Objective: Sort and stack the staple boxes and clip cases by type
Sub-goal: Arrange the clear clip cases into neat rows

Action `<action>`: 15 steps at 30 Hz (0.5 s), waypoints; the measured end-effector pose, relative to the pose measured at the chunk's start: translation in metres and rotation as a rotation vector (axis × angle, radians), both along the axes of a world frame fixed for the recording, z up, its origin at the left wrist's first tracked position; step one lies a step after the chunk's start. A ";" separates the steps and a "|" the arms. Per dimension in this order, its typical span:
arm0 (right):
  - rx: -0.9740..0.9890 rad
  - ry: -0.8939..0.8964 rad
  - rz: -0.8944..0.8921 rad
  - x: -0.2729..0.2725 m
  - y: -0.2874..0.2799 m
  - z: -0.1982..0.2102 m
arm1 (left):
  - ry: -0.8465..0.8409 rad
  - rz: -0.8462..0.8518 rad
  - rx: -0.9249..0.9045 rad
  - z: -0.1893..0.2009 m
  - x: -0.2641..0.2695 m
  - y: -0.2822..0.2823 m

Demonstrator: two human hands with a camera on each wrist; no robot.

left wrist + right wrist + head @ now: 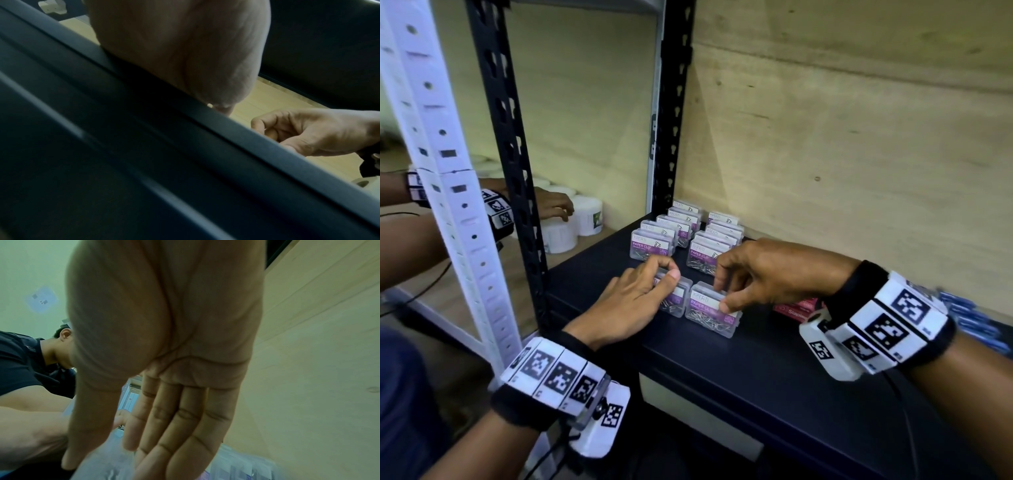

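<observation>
Hiding under palms elsewhere, clip cases (pixel 714 310) show overhead.

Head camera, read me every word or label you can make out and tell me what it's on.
"PAPER CLIP": purple label of the front clip case in the left row.
"PAPER CL", the rest hidden under the right hand: clip case it holds.
"Staple", cut off: red staple box.
Brand line and count: too blurred.

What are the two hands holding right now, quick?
Left hand: fingers curled on a clear paper clip case on the shelf.
Right hand: pinching another paper clip case beside it.
</observation>
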State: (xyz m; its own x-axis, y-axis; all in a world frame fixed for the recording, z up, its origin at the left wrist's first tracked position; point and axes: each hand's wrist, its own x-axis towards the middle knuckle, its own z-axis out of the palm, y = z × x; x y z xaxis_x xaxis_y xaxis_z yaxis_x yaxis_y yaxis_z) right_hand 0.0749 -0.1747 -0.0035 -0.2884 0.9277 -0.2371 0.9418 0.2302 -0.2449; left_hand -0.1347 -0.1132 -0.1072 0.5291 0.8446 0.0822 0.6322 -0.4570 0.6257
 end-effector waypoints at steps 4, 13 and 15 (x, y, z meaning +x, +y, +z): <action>-0.008 0.010 0.006 0.001 -0.001 0.000 | 0.003 0.018 0.031 -0.002 0.001 -0.001; 0.012 -0.071 -0.020 0.003 0.009 0.019 | -0.228 0.045 -0.051 0.019 -0.015 0.018; 0.065 -0.120 -0.032 0.005 0.022 0.025 | -0.073 0.048 0.058 0.037 -0.019 0.029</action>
